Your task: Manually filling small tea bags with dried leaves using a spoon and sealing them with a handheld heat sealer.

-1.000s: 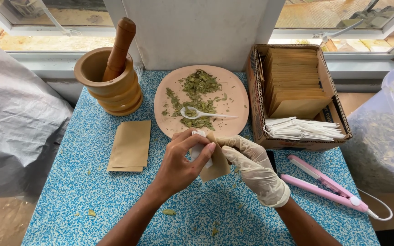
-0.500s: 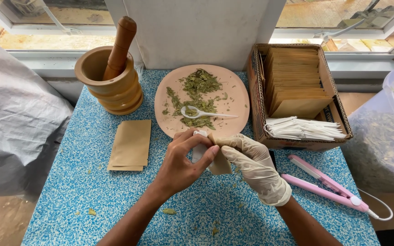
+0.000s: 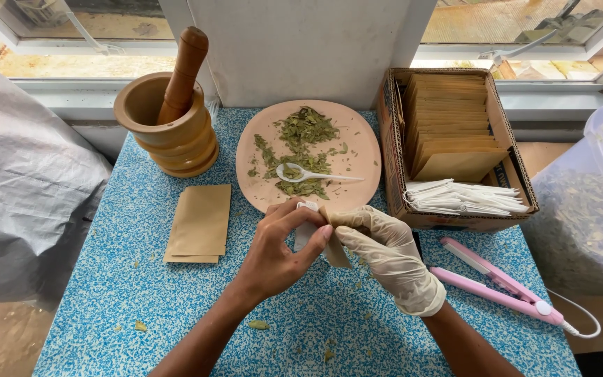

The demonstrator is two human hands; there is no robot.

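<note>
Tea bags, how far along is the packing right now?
Done: a few brown envelopes lie beside the plate. In hand: the left hand and gloved right hand hold a white bag against an envelope. Left: dried leaves, boxed envelopes, stacked white bags.

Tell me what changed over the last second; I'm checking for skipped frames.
Hardly anything. The left hand and gloved right hand still pinch the small brown pouch together, fingers shifting only slightly. Plate, spoon, mortar and pink sealer stayed put.
</note>
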